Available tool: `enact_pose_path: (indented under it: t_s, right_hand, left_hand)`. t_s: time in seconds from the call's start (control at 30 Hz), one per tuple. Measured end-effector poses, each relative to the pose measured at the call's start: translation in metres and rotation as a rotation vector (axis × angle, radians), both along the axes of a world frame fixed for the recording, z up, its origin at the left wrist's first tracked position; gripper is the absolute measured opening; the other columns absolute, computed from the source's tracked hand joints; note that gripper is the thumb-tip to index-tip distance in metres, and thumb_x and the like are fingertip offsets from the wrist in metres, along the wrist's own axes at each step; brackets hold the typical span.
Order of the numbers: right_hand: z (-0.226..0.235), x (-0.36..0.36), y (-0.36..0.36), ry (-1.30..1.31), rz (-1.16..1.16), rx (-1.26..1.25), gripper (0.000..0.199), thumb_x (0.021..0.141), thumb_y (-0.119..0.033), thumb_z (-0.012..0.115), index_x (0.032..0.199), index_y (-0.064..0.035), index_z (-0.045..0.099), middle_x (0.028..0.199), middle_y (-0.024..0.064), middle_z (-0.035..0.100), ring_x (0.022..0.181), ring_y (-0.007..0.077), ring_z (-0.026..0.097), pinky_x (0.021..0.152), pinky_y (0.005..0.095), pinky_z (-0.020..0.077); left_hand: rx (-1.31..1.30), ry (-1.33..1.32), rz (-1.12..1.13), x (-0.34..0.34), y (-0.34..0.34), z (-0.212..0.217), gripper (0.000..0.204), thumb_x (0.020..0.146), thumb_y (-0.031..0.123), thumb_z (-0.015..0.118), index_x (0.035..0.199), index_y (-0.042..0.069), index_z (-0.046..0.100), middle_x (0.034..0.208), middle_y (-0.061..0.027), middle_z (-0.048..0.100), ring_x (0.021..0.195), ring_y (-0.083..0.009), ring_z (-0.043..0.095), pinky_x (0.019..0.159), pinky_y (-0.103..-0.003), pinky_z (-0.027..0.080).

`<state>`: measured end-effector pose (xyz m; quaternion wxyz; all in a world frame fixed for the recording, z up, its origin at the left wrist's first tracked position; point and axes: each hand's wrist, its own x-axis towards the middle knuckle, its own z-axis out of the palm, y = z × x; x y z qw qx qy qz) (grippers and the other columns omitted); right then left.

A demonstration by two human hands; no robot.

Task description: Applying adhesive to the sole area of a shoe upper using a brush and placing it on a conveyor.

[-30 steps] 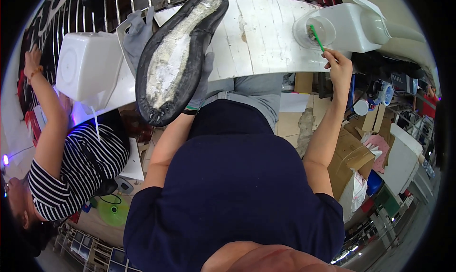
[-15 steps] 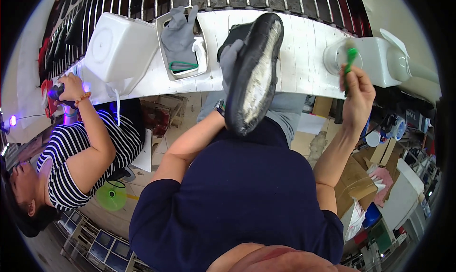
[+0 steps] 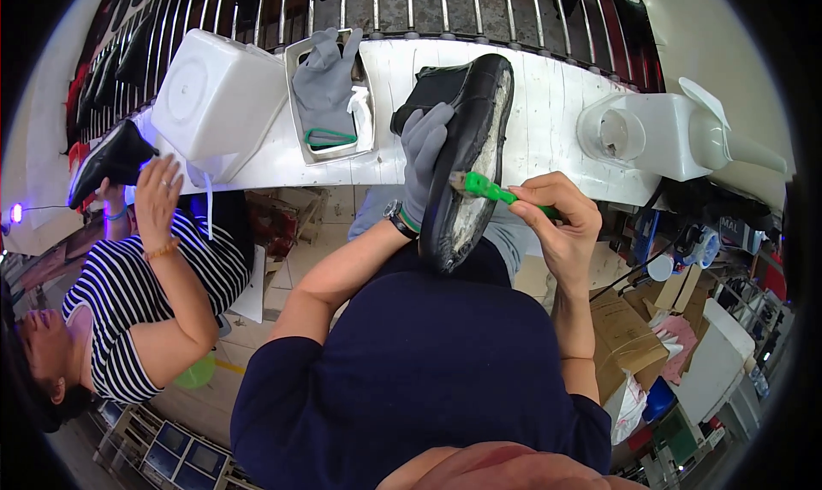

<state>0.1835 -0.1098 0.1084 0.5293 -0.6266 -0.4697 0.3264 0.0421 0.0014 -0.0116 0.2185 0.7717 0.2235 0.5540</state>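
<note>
A black boot (image 3: pixel 467 105) is tipped on its side above the table's front edge, its pale, rough underside facing right. My left hand (image 3: pixel 421 160), in a grey glove, grips it by the upper; part of the fingers shows against the black upper. My bare right hand (image 3: pixel 565 225) is closed round the handle of a small green brush (image 3: pixel 490 189). The bristles touch the boot at the left border of the pale underside, about midway along.
On the white table (image 3: pixel 548 88) stand a tray (image 3: pixel 366 139) with grey gloves, a white square container (image 3: pixel 210 96), a clear round cup (image 3: pixel 638 135) and a white jug (image 3: pixel 676 130). Metal rollers (image 3: pixel 445 6) run behind. At left a person holds a black shoe (image 3: pixel 116 160).
My right hand has brought the brush from over the cup, left and down onto the boot's underside. The boot sits slightly lower in view. The person at left now holds up a shoe.
</note>
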Motion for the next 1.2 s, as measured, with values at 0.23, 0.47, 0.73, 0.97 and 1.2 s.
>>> enact_pose_path:
  t_s: [0.23, 0.47, 0.73, 0.97, 1.2]
  right_hand:
    - [-0.015, 0.005, 0.005, 0.027, -0.122, -0.07, 0.01, 0.081, 0.004, 0.072, 0.091, 0.0049, 0.07, 0.084, 0.006, 0.064, 0.073, 0.0072, 0.054, 0.062, 0.0198, 0.0392]
    - [-0.033, 0.017, 0.019, 0.047, -0.21, -0.124, 0.007, 0.083, -0.003, 0.073, 0.087, 0.0014, 0.071, 0.077, -0.0001, 0.063, 0.061, 0.0024, 0.041, 0.052, 0.0195, 0.0295]
    - [-0.059, 0.047, 0.05, -0.184, -0.33, -0.194, 0.016, 0.085, -0.015, 0.074, 0.083, 0.0009, 0.071, 0.059, -0.0042, 0.055, 0.051, 0.0021, 0.032, 0.045, 0.0227, 0.0243]
    - [-0.057, 0.071, 0.05, -0.231, -0.259, -0.208, 0.013, 0.084, -0.013, 0.073, 0.084, -0.0005, 0.072, 0.057, -0.0049, 0.053, 0.051, 0.0023, 0.034, 0.045, 0.0229, 0.0242]
    - [-0.048, 0.066, 0.041, 0.001, -0.111, -0.279, 0.014, 0.085, -0.013, 0.073, 0.084, 0.0007, 0.072, 0.056, -0.0076, 0.048, 0.051, -0.0001, 0.032, 0.046, 0.0214, 0.0188]
  left_hand:
    - [-0.034, -0.01, 0.013, 0.003, -0.003, -0.004, 0.064, 0.083, 0.017, 0.07, 0.135, 0.006, 0.034, 0.133, -0.018, 0.049, 0.121, -0.0334, 0.052, 0.108, -0.052, 0.032]
    - [0.027, 0.002, 0.004, 0.002, -0.002, -0.014, 0.092, 0.074, 0.023, 0.082, 0.144, 0.003, 0.026, 0.136, -0.0204, 0.044, 0.127, -0.0338, 0.045, 0.108, -0.049, 0.031]
    - [-0.006, -0.024, 0.019, 0.004, -0.001, -0.001, 0.054, 0.085, 0.012, 0.065, 0.131, 0.007, 0.037, 0.13, -0.0184, 0.051, 0.12, -0.0343, 0.052, 0.109, -0.052, 0.03]
    - [-0.009, -0.003, -0.001, 0.0, -0.003, -0.001, 0.053, 0.084, 0.012, 0.064, 0.131, 0.007, 0.037, 0.13, -0.0178, 0.052, 0.12, -0.0346, 0.052, 0.109, -0.051, 0.03]
    - [-0.025, 0.054, -0.008, -0.005, -0.005, -0.002, 0.06, 0.084, 0.011, 0.065, 0.135, 0.006, 0.034, 0.132, -0.0193, 0.051, 0.12, -0.0348, 0.052, 0.108, -0.053, 0.03]
